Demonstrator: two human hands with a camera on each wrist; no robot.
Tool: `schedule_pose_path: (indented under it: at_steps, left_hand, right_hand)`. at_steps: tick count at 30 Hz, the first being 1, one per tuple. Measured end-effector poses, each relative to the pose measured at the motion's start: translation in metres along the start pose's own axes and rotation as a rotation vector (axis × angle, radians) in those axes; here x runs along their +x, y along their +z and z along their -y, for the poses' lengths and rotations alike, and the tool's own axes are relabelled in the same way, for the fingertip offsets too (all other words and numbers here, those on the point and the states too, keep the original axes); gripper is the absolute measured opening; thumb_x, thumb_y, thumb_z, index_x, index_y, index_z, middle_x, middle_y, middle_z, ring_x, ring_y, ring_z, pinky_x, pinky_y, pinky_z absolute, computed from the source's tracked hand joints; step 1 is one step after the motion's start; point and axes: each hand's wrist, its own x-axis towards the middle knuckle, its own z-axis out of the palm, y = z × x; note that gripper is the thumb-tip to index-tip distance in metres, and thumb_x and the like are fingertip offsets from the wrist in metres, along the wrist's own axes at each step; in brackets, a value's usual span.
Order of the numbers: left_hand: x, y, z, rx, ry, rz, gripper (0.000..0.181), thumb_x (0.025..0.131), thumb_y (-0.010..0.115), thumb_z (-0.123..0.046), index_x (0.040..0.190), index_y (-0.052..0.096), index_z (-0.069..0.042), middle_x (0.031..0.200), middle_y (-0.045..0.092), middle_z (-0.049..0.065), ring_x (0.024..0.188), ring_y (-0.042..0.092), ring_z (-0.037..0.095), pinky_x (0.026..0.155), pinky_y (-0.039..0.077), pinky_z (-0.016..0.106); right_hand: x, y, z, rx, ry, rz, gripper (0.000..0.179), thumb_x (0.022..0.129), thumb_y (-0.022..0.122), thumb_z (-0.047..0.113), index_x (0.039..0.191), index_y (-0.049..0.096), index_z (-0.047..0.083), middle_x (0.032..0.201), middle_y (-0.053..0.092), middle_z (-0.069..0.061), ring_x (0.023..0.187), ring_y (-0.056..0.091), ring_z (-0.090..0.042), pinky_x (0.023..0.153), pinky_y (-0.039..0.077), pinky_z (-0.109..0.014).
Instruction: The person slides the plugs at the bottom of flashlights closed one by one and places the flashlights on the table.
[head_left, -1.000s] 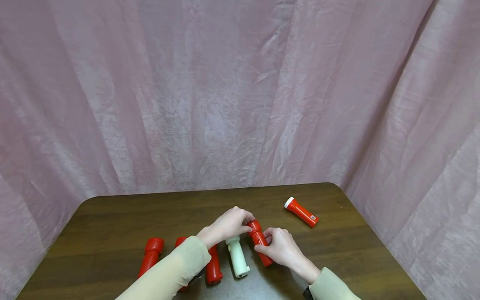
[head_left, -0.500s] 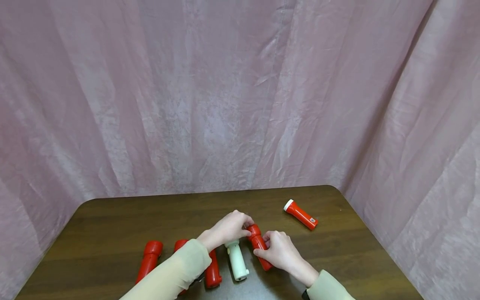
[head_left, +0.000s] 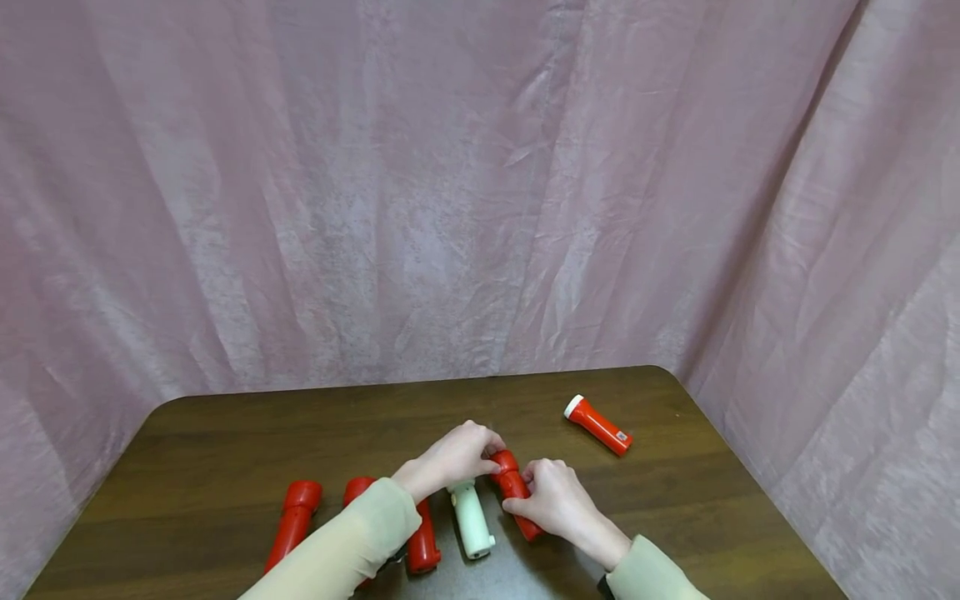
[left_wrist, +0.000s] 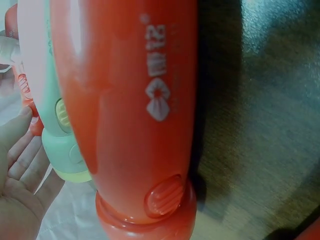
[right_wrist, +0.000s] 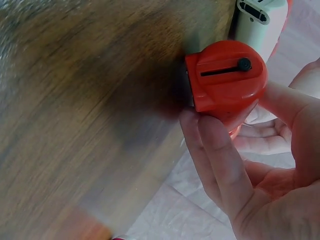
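Observation:
A red flashlight lies on the table between both hands. My left hand reaches over a pale green flashlight and pinches the red one's head end. With thumb and fingers, my right hand grips its body from the right. Seen from the right wrist, that flashlight's tail cap faces the camera, showing a slot and a small black knob. The left wrist view has another red flashlight large in front, with the pale green one behind it and my left hand beyond.
An orange-red flashlight with a white head lies apart at the back right. More red flashlights lie at the left, one fully left, others partly hidden by my left sleeve. Pink curtains hang behind the wooden table.
The head view has shifted slightly. Both hands stay on the same red flashlight with little visible movement, and the other flashlights keep their places.

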Motion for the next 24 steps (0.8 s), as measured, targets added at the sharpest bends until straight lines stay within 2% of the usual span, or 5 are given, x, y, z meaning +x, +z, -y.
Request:
schedule_pose_path:
  at_steps: [6, 12, 24]
  left_hand:
    - [-0.002, -0.0001, 0.0015, -0.011, -0.024, 0.008, 0.022, 0.091, 0.082, -0.012, 0.111, 0.079, -0.003, 0.104, 0.082, 0.008, 0.093, 0.076, 0.017, 0.08, 0.06, 0.023]
    - [-0.0022, 0.0002, 0.0033, -0.026, -0.019, 0.007, 0.023, 0.09, 0.083, -0.011, 0.111, 0.079, -0.003, 0.105, 0.082, 0.009, 0.093, 0.076, 0.019, 0.08, 0.06, 0.024]
    - [-0.0062, 0.0002, 0.0044, -0.041, -0.009, 0.009, 0.024, 0.09, 0.082, -0.009, 0.113, 0.079, -0.002, 0.108, 0.082, 0.01, 0.097, 0.078, 0.021, 0.085, 0.063, 0.028]
  right_hand:
    - [-0.0003, 0.0026, 0.0045, -0.023, -0.005, -0.016, 0.028, 0.075, 0.091, 0.026, 0.077, 0.068, 0.01, 0.065, 0.065, 0.005, 0.057, 0.054, -0.011, 0.05, 0.041, -0.024]
    - [-0.002, 0.0069, 0.0073, -0.078, -0.044, -0.059, 0.032, 0.073, 0.093, 0.024, 0.072, 0.064, 0.011, 0.061, 0.056, 0.004, 0.054, 0.048, -0.013, 0.048, 0.036, -0.024]
    - [-0.0054, 0.0079, 0.0084, -0.089, -0.039, -0.076, 0.032, 0.076, 0.093, 0.027, 0.075, 0.065, 0.01, 0.062, 0.057, 0.004, 0.055, 0.048, -0.012, 0.049, 0.035, -0.024]
